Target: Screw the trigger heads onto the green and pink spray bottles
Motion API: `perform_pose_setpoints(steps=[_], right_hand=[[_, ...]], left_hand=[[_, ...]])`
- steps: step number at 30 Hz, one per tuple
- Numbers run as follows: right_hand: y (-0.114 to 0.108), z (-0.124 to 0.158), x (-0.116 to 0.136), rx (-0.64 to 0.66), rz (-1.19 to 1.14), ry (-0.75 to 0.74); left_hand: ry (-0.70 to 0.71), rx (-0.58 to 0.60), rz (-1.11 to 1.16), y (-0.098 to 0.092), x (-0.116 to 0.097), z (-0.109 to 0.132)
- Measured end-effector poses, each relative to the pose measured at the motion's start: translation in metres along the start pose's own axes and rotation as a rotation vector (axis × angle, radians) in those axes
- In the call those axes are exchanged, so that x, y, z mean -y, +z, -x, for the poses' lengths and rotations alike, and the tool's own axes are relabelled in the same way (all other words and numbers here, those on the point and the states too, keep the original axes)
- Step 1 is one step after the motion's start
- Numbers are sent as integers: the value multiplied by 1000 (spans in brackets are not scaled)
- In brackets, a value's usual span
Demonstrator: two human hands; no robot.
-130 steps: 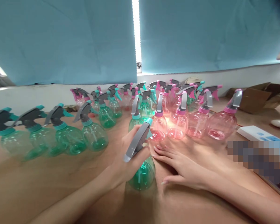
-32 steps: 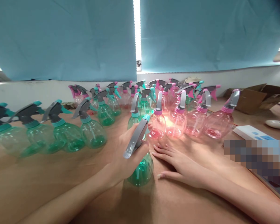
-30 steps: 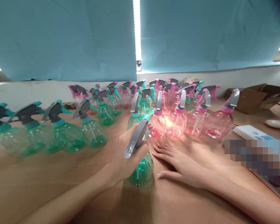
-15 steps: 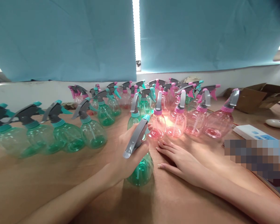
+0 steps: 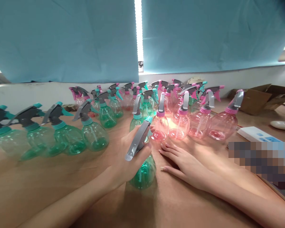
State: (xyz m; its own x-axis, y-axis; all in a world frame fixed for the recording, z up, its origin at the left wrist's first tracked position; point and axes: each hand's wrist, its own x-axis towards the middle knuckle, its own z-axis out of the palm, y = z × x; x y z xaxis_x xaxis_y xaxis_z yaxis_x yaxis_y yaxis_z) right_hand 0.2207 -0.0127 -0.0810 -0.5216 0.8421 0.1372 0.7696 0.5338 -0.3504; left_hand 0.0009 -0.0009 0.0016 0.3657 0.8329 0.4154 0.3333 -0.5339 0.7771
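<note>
My left hand (image 5: 130, 155) is wrapped round the neck of a green spray bottle (image 5: 143, 175) with a grey and teal trigger head. The bottle stands near the middle of the table, its grey lever toward me. My right hand (image 5: 180, 160) lies flat on the tabletop to the right, fingers extended and holding nothing. Just beyond its fingertips stands a pink spray bottle (image 5: 158, 126), beside another pink spray bottle (image 5: 179, 125). Behind my left hand is a second green spray bottle (image 5: 137, 119), its lower part hidden.
A row of green spray bottles (image 5: 95, 136) stands on the left. Two more pink bottles (image 5: 223, 125) are at the right, with mixed ones behind. A cardboard box (image 5: 256, 101), a white power strip (image 5: 258, 134) and a white mouse-like object (image 5: 281, 125) lie on the far right.
</note>
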Motion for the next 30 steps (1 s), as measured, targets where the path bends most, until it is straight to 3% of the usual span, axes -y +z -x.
perform_pose_setpoints(steps=[30], right_hand=[[0,1,0,-29,-12,-9]], left_hand=[[-5,10,20,-1,-5,-2]])
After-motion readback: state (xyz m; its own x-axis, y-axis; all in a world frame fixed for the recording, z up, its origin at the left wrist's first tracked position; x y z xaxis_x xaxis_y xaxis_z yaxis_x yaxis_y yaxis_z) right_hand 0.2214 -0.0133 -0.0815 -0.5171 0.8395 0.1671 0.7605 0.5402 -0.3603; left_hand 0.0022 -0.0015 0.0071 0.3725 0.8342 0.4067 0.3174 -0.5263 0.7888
